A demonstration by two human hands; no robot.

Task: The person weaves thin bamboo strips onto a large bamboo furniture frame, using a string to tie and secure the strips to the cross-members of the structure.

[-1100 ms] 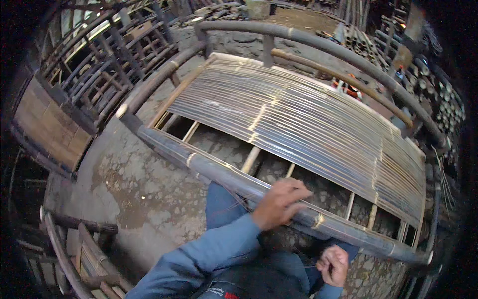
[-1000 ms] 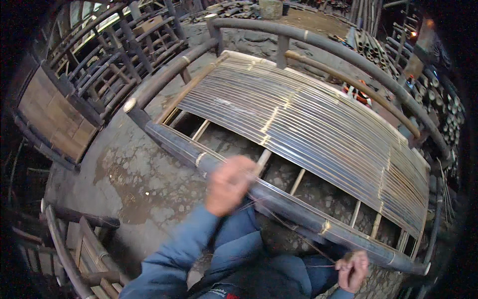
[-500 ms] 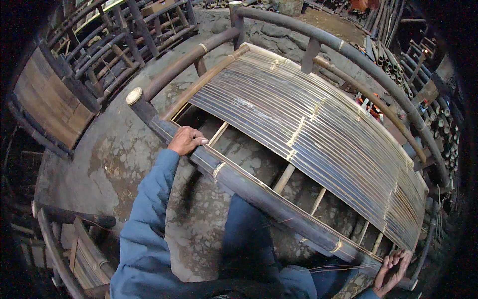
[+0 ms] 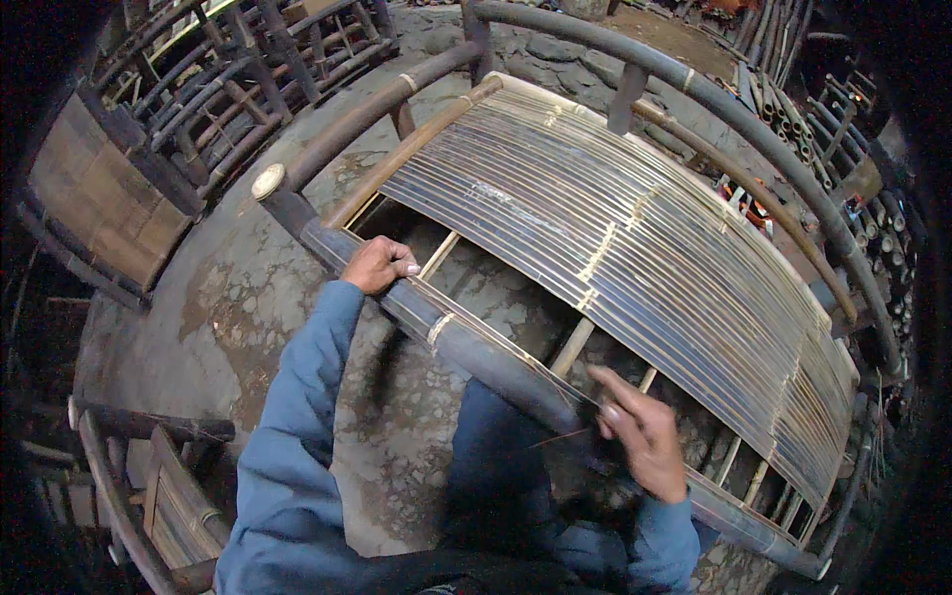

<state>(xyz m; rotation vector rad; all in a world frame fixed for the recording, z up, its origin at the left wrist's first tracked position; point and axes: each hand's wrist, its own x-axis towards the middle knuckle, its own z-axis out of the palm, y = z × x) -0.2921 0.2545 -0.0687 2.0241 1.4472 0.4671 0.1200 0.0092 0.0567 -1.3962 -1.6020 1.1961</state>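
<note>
Open gaps at the near rail, slats beyond

Between the crossbars [image 4: 573,347] at six o'clock a hand could pass; at twelve, packed slats [image 4: 635,228] block.

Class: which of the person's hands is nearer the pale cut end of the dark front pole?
Left. The left hand grips the front pole just below its cut end; the right hand is far down the pole.

My sleeves [image 4: 297,436] are blue, the rail [image 4: 476,347] dark grey-brown, the slats [image 4: 615,228] pale tan stripes, the floor [image 4: 228,307] mottled grey.
</note>
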